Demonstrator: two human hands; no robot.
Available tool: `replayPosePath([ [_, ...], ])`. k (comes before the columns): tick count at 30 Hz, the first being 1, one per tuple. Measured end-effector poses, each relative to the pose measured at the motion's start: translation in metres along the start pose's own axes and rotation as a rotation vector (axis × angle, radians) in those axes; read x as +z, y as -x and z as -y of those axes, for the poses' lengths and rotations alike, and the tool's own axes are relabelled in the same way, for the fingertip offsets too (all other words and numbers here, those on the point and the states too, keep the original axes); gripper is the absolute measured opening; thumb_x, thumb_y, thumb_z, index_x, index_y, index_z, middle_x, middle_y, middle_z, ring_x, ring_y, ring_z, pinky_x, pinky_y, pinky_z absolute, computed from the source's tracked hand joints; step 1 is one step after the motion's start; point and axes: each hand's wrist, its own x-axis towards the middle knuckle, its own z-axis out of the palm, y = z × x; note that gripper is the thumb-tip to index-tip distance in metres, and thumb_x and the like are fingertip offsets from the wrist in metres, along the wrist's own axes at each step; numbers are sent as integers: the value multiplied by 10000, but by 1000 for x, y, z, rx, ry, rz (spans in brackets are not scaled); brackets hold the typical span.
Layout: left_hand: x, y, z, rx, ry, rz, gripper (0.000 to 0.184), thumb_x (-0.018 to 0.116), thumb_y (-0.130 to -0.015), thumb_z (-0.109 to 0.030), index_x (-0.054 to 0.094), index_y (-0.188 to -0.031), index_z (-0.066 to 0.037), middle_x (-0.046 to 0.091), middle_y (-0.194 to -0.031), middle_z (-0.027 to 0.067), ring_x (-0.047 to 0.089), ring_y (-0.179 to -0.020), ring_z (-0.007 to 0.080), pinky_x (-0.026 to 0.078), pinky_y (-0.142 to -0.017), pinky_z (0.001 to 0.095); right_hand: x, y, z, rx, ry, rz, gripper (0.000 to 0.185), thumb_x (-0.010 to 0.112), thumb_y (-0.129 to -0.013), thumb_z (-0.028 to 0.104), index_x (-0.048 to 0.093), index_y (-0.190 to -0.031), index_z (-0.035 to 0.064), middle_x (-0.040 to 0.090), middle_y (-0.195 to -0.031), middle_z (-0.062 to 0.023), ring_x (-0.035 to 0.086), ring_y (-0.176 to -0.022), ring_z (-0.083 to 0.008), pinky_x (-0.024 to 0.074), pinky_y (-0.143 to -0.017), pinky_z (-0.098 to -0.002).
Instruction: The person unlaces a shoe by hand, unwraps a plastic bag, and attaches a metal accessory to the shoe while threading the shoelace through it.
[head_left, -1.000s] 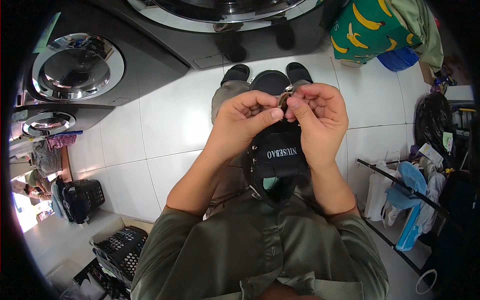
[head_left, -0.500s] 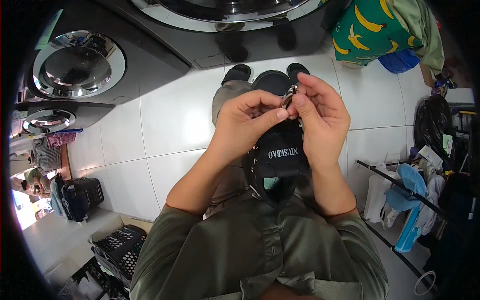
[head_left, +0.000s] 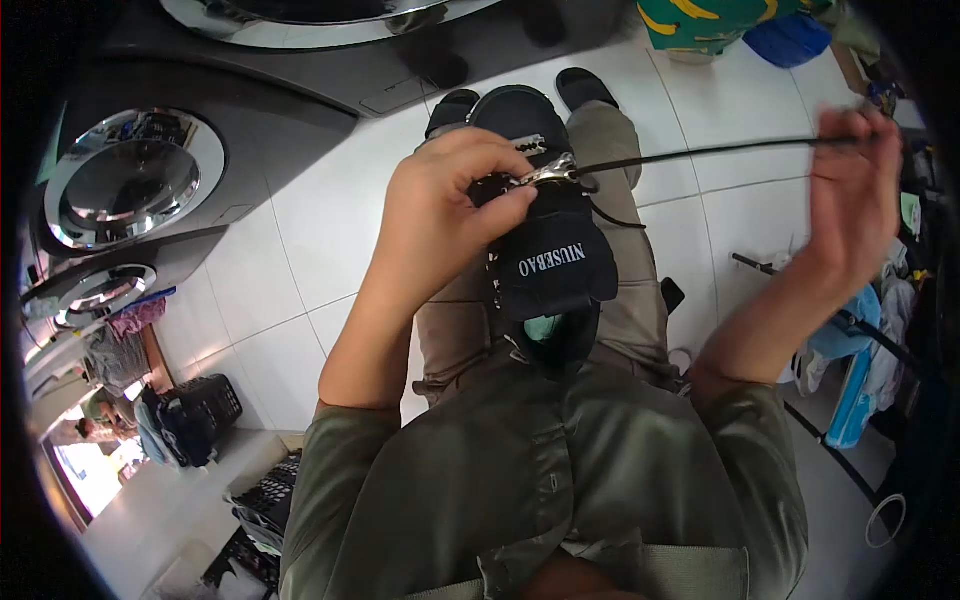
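Observation:
A black shoe lies on my lap with its toe away from me and white NIUSEBAO lettering on its tongue. My left hand pinches a silver metal lace fitting over the laced part of the shoe. From that fitting a black shoelace runs taut to the right. Its far end is in the closed fingers of my right hand, which is raised away from the shoe and blurred. Another stretch of lace hangs loose beside the shoe. Exactly how the lace passes through the fitting is too small to tell.
Dark front-loading machines stand ahead and to the left. A green banana-print bag and a blue item are at the upper right. A rack with hanging items stands on my right. Black baskets are at the lower left.
My right hand has swung out to the right from beside my left hand, drawing the shoelace straight. My left hand stays at the metal fitting, slightly further left.

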Motion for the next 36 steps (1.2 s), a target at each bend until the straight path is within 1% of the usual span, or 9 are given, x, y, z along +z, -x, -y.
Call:
replayPosePath([
  [14,-6,1,-9,-143,-180,297,176,687,-643,49,638,-809,17,613,-801,72,584,-750,181,448,-668,277,-261,181,97,-240,129,-794,103,613,-859,76,558,-840,-8,560,-760,-73,548,-734,-184,467,-871,-354],
  [16,-3,2,-7,-180,-100,281,178,687,-643,54,632,-808,20,608,-802,73,584,-745,173,449,-658,275,-265,212,85,-8,342,-635,110,592,-881,136,563,-887,31,553,-713,-35,528,-638,-152,481,-714,-289],
  [18,-2,2,-6,-148,-117,264,172,691,-651,17,635,-812,2,604,-789,76,593,-711,193,460,-628,287,-199,214,36,402,886,-888,108,571,-883,178,564,-889,71,549,-707,-12,504,-574,-119,432,-566,-247],
  [21,-1,1,-7,-145,-115,252,175,690,-652,27,633,-816,5,600,-797,77,594,-702,189,462,-625,285,-199,258,-25,1205,785,-463,173,640,-743,106,614,-914,87,585,-725,-30,558,-634,-129,441,-557,-266],
  [23,-1,1,-8,-174,-96,267,185,684,-645,75,629,-816,27,599,-817,75,585,-728,166,453,-650,271,-187,258,-64,1437,1068,178,307,663,-713,78,630,-1016,38,636,-790,-84,600,-720,-185,484,-659,-311],
  [25,-1,0,-8,-154,-112,273,187,686,-653,74,634,-826,24,597,-824,75,586,-725,163,452,-646,268,-168,243,-89,1239,1438,298,387,676,-712,80,615,-1087,8,659,-896,-119,615,-820,-226,482,-755,-326],
  [27,0,1,-8,-148,-120,270,190,688,-655,72,640,-832,22,598,-824,73,584,-724,160,451,-646,267,-132,194,-106,861,1537,-114,304,661,-758,99,626,-1043,-1,650,-986,-116,600,-898,-226,463,-795,-307],
  [31,1,2,-9,-132,-109,236,200,693,-656,67,655,-846,16,598,-819,70,577,-721,155,448,-643,261,-56,95,-131,306,872,-75,199,536,-897,98,637,-1032,-7,608,-1045,-75,546,-975,-159,416,-843,-272],
  [36,0,6,-6,-127,-119,194,200,708,-657,19,662,-848,-15,601,-805,63,590,-707,168,463,-612,272,-15,48,-133,604,628,332,181,557,-890,133,633,-872,-30,556,-902,-40,501,-863,-134,382,-802,-253],
])
